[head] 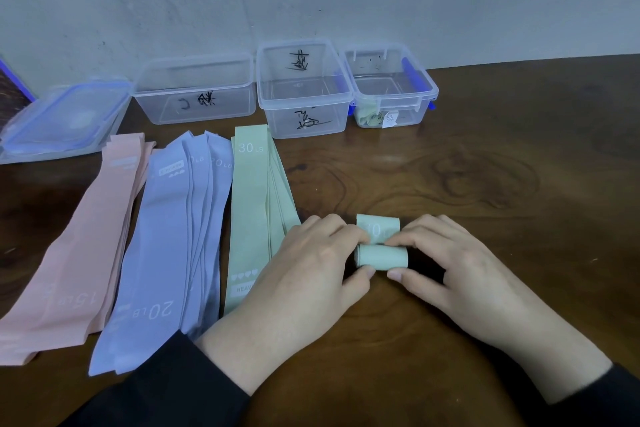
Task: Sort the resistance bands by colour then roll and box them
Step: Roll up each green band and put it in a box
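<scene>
A green resistance band point(381, 255) lies on the wooden table, almost fully rolled, with a short flat end marked "30 LB" beyond the roll. My left hand point(311, 274) pinches the roll's left end between thumb and fingers. My right hand point(446, 263) pinches its right end the same way. To the left lie three flat piles: pink bands point(79, 253), blue bands point(166, 243) and green bands point(252, 204). Three clear boxes stand at the wall: a left box point(194, 94), a middle box point(303, 90), and a right box point(391, 87) that holds a rolled green band point(372, 118).
A clear lid with blue clips point(62, 118) lies at the far left, leaning on the left box. The wall rises right behind the boxes. Bare wooden table point(485, 166) stretches to the right of my hands.
</scene>
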`<state>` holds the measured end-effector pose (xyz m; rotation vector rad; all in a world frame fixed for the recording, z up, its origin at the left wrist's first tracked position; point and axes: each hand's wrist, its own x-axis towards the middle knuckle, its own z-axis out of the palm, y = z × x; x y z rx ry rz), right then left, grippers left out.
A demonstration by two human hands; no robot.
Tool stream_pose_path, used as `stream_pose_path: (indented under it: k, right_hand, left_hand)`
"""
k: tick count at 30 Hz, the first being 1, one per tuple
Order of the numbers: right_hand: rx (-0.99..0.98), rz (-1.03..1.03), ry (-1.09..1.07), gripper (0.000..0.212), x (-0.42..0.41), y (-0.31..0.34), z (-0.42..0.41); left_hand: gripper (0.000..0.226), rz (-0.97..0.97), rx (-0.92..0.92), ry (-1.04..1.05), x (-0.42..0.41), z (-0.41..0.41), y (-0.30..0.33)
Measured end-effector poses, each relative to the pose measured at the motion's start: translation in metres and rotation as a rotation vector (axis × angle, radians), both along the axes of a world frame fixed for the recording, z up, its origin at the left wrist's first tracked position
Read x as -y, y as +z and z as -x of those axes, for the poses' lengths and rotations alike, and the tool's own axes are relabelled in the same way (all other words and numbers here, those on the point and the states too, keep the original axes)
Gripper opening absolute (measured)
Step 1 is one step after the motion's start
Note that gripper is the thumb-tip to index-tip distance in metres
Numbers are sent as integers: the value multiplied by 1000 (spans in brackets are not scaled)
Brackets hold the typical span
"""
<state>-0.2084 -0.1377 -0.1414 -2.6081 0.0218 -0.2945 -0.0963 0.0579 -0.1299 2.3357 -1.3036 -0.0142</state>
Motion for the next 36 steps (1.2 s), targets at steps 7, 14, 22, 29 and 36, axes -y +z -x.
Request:
stream_pose_path:
  k: [7,14,22,29,36]
  right_hand:
    - [0,-18,-10,39,0,0,1]
    - [3,-10,-2,37,1,1,1]
    - [25,-28,-41,32,-1,1,0]
    - [69,-5,-107,39,-3,-1,0]
    - [111,114,-111,37,-7,-2,-1]
  left_hand:
    - [33,-14,-3,-1,0,0,1]
    - [35,-2,-44,8,-1,0,3]
    - [29,-6,-29,17,0,0,1]
    - [22,7,-34,27,1,1,2]
    - [36,-11,-75,41,2,-2,0]
